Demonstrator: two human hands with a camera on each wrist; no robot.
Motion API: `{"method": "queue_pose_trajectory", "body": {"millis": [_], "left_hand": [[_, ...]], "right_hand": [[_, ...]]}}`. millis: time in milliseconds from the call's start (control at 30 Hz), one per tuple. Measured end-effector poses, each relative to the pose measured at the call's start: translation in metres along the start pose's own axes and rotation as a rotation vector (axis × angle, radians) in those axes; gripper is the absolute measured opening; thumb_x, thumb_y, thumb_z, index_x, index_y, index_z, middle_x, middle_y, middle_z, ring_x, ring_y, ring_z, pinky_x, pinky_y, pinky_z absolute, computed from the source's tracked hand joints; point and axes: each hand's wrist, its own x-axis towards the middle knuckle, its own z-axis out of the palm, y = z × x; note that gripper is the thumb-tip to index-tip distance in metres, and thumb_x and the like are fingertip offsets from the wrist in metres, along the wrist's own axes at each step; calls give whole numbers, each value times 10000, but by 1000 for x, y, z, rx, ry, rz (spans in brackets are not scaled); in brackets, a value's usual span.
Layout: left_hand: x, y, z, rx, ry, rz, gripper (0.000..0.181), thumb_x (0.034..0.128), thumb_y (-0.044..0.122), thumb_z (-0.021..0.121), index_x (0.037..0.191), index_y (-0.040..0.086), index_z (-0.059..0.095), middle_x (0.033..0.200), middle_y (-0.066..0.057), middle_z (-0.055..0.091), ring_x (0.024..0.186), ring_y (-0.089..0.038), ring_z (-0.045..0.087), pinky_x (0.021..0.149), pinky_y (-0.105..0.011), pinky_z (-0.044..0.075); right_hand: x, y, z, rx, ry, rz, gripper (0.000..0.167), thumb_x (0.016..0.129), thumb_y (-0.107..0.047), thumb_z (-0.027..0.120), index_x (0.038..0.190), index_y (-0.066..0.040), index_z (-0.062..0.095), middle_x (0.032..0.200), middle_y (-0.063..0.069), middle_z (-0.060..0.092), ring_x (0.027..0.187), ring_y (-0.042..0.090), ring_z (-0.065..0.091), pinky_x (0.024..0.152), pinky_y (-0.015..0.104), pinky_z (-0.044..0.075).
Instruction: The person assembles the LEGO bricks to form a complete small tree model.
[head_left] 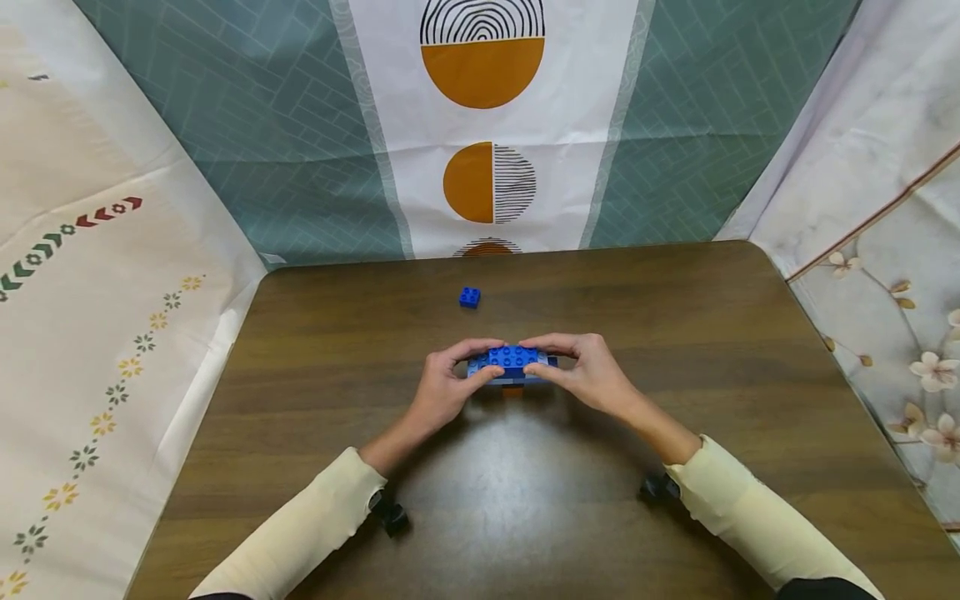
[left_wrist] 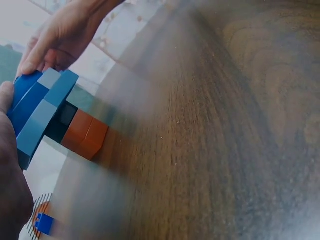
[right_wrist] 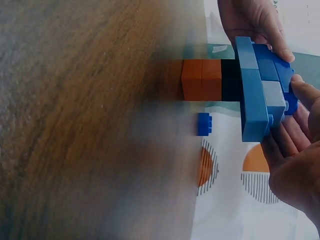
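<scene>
A toy-brick model stands upright on the table under both hands. Its base is a stack of orange bricks (right_wrist: 201,80), topped by a dark brick (right_wrist: 230,80). A wider layer of lighter blue bricks (right_wrist: 254,105) overhangs that stem, with a pale grey-blue brick (right_wrist: 272,94) and darker blue bricks above. The left hand (head_left: 441,382) pinches the left end of the top blue brick (head_left: 513,358), thumb on the near side and fingers on the far side. At the other end the right hand (head_left: 592,377) grips the same brick likewise. Fingers partly cover the model's ends.
A loose small blue brick (head_left: 469,297) lies beyond the model, towards the far edge of the brown wooden table (head_left: 360,308). Patterned cloths (head_left: 300,125) hang behind and at both sides. Each wrist carries a small black camera.
</scene>
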Motion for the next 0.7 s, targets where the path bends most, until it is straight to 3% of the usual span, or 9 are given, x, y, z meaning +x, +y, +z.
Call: {"method": "queue_pose_trajectory", "body": {"millis": [233, 367, 467, 600, 700], "left_hand": [[0, 1, 3, 2, -25, 7, 346, 981, 89, 783, 1321, 124, 737, 1288, -22, 749, 1231, -206, 687, 1070, -402, 529], [6, 1, -7, -43, -90, -33, 262, 1079, 153, 657, 1325, 135, 746, 1304, 20, 743, 1240, -186, 677, 1068, -433, 526], [19, -2, -20, -43, -112, -68, 292, 1137, 235, 546, 1337, 167, 747, 1336, 63, 727, 1281, -159, 652, 1101, -434, 503], [45, -16, -36, 3, -26, -80, 307, 1106, 231, 616, 1388, 157, 713, 1385, 25, 704, 1302, -232, 643, 1123, -485, 485], [62, -34, -46, 48, 35, -111, 427, 1050, 161, 705, 1468, 103, 637, 1453, -51, 660, 1332, -311, 620, 1128, -499, 477]], "right_hand": [[-2, 3, -2, 35, 0, 31, 309, 929, -134, 851, 1231, -97, 799, 1179, 46, 785, 1091, 215, 743, 980, 542, 574], [-2, 2, -2, 54, -8, 49, 311, 923, -142, 860, 1227, -108, 800, 1178, 36, 783, 1069, 196, 742, 971, 537, 579], [-1, 0, -2, 49, -14, 52, 320, 921, -146, 863, 1233, -107, 799, 1193, 49, 779, 1084, 214, 738, 982, 546, 572], [1, -2, -3, 32, -19, 54, 324, 921, -163, 865, 1235, -117, 802, 1211, 52, 775, 1117, 240, 729, 998, 552, 563], [2, -2, -3, 28, -21, 58, 323, 920, -176, 868, 1233, -132, 804, 1213, 33, 774, 1118, 225, 726, 993, 548, 567]]}}
